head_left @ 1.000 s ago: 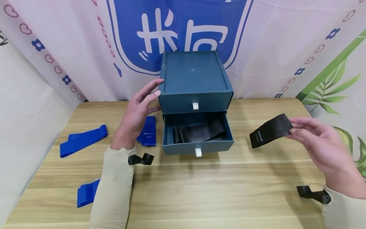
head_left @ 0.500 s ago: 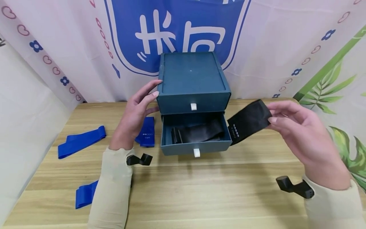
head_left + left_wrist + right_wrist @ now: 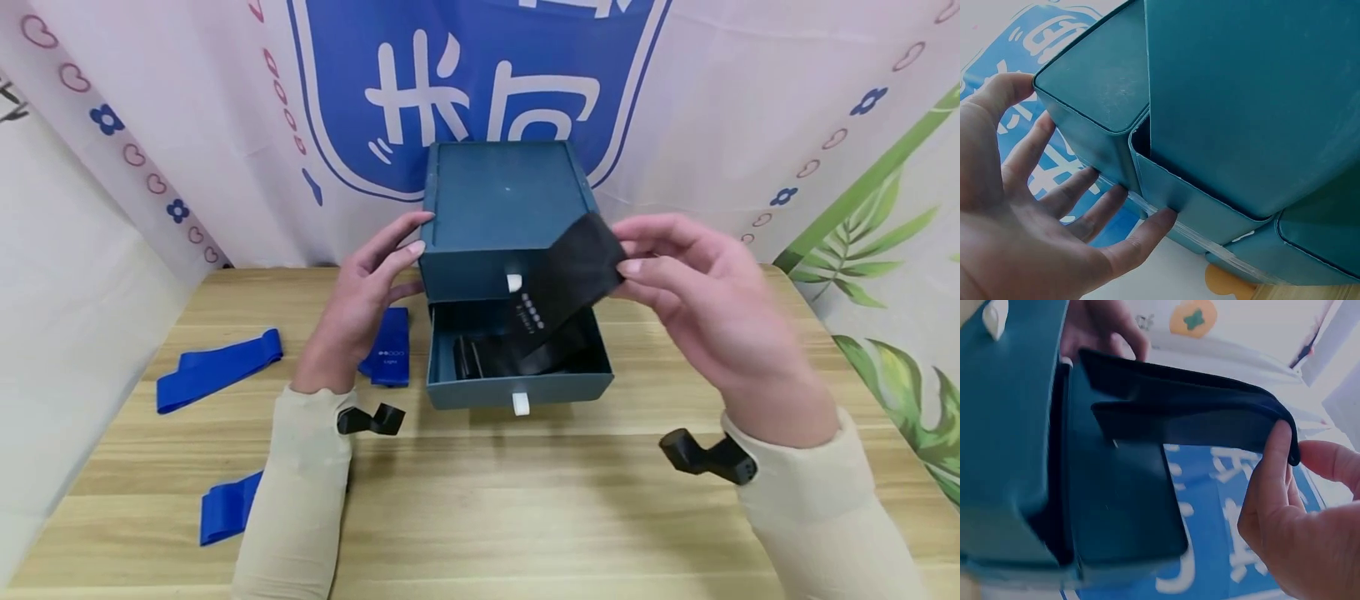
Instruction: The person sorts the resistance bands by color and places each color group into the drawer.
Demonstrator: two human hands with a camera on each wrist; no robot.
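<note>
My right hand (image 3: 708, 304) pinches one end of a black resistance band (image 3: 570, 271) between thumb and fingers. The band hangs tilted above the lower drawer (image 3: 450, 396) of a dark teal two-drawer box (image 3: 502, 196), and its two layers show in the right wrist view. That drawer is pulled out, with another black band (image 3: 487, 357) lying inside, partly hidden by the held one. My left hand (image 3: 352, 296) rests against the box's left side; the left wrist view shows its spread fingers touching the wall (image 3: 1091, 150). The upper drawer (image 3: 465, 277) is closed.
Blue bands lie on the wooden table (image 3: 510, 500): one at far left (image 3: 217, 369), one beside the box (image 3: 392, 346) behind my left wrist, and one (image 3: 228, 508) partly under my left sleeve. A printed curtain (image 3: 690, 108) hangs close behind the box.
My right hand has carried the black band leftward and up, from the table's right side to over the lower drawer. The left hand has stayed on the box.
</note>
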